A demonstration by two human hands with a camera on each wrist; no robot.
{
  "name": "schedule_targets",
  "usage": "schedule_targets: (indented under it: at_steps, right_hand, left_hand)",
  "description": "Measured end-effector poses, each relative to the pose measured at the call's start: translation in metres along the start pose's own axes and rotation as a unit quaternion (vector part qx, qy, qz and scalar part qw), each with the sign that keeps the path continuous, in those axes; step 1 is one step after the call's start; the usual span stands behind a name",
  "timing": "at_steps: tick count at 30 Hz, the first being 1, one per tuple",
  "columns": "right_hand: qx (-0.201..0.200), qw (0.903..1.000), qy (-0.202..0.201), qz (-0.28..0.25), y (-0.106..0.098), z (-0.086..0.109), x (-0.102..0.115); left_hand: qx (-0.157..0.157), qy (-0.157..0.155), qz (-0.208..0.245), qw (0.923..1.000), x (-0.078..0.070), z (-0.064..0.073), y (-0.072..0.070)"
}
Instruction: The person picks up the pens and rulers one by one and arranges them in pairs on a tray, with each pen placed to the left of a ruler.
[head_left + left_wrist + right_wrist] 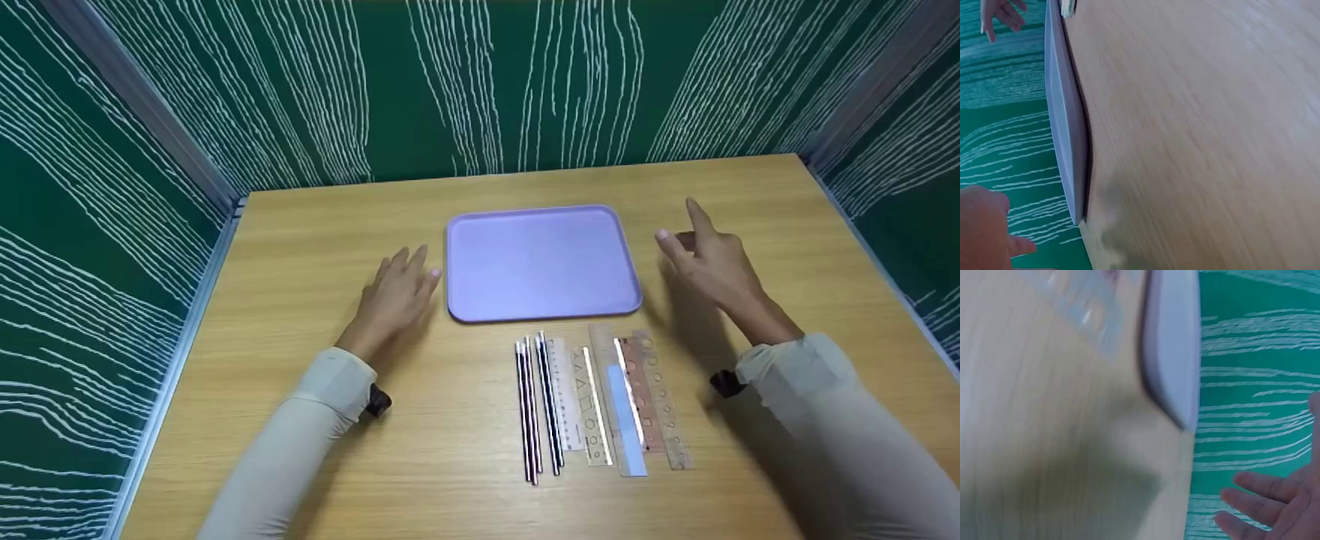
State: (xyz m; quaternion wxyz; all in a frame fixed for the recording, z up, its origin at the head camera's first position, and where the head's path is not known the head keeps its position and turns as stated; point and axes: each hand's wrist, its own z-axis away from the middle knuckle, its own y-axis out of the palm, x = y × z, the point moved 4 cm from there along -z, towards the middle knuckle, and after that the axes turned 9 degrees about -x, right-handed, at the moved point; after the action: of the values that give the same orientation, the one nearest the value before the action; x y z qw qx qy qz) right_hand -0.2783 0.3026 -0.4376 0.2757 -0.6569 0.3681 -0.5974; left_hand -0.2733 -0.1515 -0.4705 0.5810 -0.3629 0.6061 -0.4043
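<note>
Nearest are two pale sleeves, the left sleeve [296, 427] and the right sleeve [832, 427], each with a small black device at the cuff, the left device [379, 401] and the right device [726, 383]. Between the arms, on the wooden table [427, 472], slim shiny pencils [523, 412] lie lengthwise in a close row with several rulers. From left to right come a clear ruler [567, 397] with printed marks, a stencil ruler [590, 420] with cut-out shapes, a blue strip [626, 427] lying along a see-through ruler, a reddish ruler [649, 401] and a clear ruler with round holes [666, 409]. Farther on, the left hand [397, 296] is just beside the left edge of the tray, its grip loose, the fingers relaxed and stretched forward. The right hand [712, 266] is a little way off the tray's right edge, its grip wide: index finger straight, thumb apart, three spread fingers showing in the right wrist view. The lilac tray [540, 262], with rounded corners and a raised rim, lies flat on the table between the hands, just beyond the pencils and rulers. Behind the table stands a green wall [510, 150] with white wavy lines, with a grey post [150, 97] at its left corner and another at its right.
</note>
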Motion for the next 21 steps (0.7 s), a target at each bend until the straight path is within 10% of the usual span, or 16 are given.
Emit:
schedule_targets:
  at_steps: [21]
  right_hand:
    - [0.104, 0.9808, 0.016, -0.164, 0.030, 0.052, 0.042]
  left_hand:
    - [0.019, 0.023, -0.020, 0.9994, -0.027, 0.007, 0.017]
